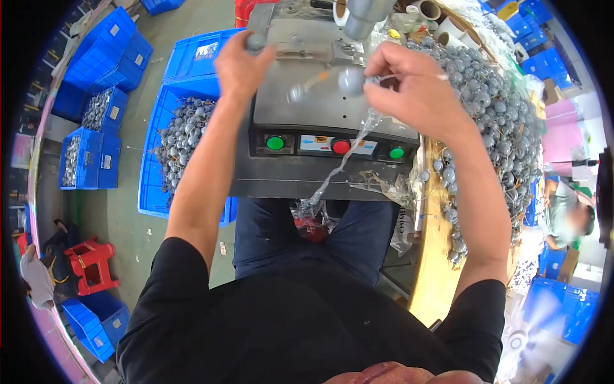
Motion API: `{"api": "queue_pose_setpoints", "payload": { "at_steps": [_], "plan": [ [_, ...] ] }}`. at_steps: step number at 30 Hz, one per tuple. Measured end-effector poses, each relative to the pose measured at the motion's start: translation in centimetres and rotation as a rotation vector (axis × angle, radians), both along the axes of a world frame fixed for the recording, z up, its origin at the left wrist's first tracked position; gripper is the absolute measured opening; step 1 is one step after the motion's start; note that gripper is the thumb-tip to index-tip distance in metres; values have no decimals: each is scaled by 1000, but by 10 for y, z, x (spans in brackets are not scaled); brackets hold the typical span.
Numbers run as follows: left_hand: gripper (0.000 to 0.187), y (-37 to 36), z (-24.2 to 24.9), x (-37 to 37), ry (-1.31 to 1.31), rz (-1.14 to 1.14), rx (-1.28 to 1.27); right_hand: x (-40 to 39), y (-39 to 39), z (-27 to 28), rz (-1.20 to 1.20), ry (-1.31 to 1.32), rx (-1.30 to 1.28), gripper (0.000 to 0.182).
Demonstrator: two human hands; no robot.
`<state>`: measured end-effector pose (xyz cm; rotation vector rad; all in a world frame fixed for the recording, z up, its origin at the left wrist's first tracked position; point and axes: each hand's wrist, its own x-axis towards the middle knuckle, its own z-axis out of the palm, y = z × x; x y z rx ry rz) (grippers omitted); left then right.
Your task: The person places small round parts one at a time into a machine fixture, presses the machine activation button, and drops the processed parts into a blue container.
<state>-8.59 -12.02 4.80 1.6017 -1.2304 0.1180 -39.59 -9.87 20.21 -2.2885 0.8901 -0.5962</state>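
Observation:
Over the left part of the grey machine (300, 115), my left hand (240, 67) holds a small grey ball (256, 42) between thumb and fingers. My right hand (409, 83) is closed in a pinch over the machine's right part, on a thin strand. A larger grey ball (350, 81) is beside its fingertips, blurred. From below this hand a twisted clear plastic strip (342, 160) hangs down over the machine's front to between the knees. The front panel carries a red button (341, 147) and green buttons (275, 143) at both sides.
A blue crate (151, 185) of grey balls stands at the left. To the right, a large pile of grey balls (495, 109) covers a wooden table (430, 281). More blue crates (107, 150) and a red stool (93, 265) are further left. A person (566, 211) is at far right.

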Motion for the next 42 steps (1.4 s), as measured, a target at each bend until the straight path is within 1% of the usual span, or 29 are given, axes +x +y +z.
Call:
{"api": "queue_pose_setpoints", "payload": {
  "at_steps": [1,2,3,5,7,8,11,13,14,15,18,20,23,26,29,32,35,38,39,42],
  "plan": [
    [62,11,-3,24,12,70,8,8,-11,-14,-25,-20,-84,22],
    [60,17,-21,55,-10,122,35,15,-23,-27,-50,-40,-172,23],
    [61,36,-20,70,-52,203,140,20,-38,-43,-109,-30,-172,24],
    [68,54,-47,107,-150,335,439,24,-69,-77,-231,-12,-170,25],
    [72,76,-72,116,-167,346,475,23,-99,-116,-295,-44,-189,25],
    [74,86,-78,115,-176,348,494,23,-111,-125,-331,-59,-198,26],
    [75,111,-77,82,19,30,368,27,-127,-130,-398,-12,-207,26],
    [75,131,-51,38,178,-177,353,28,-125,-123,-429,5,-92,27],
    [77,137,-49,19,206,-216,340,28,-126,-119,-445,12,-40,28],
    [78,141,-57,8,213,-263,312,27,-126,-121,-437,30,-88,28],
    [91,152,-66,-27,178,-275,346,22,-126,-125,-432,59,-227,28],
    [94,153,-74,-32,174,-260,329,27,-125,-127,-454,39,-303,29],
    [95,154,-76,-32,146,-251,325,30,-121,-119,-470,68,-186,28],
    [95,155,-74,-30,161,-262,325,24,-120,-117,-450,54,-2,28],
    [92,153,-76,-31,162,-263,298,11,-128,-138,-465,-42,-228,31],
    [94,156,-76,-31,170,-267,298,1,-106,-139,-605,122,-743,30],
    [96,155,-77,-31,175,-274,294,-37,-113,-166,-696,328,-637,33],
    [95,155,-73,-31,170,-264,295,-54,-105,-137,-752,239,-288,32],
    [95,156,-72,-32,169,-263,303,-57,-98,-128,-718,2,-229,33],
    [93,156,-75,-33,171,-263,281,-30,-58,-89,-614,-153,-87,33]
  ]
}}
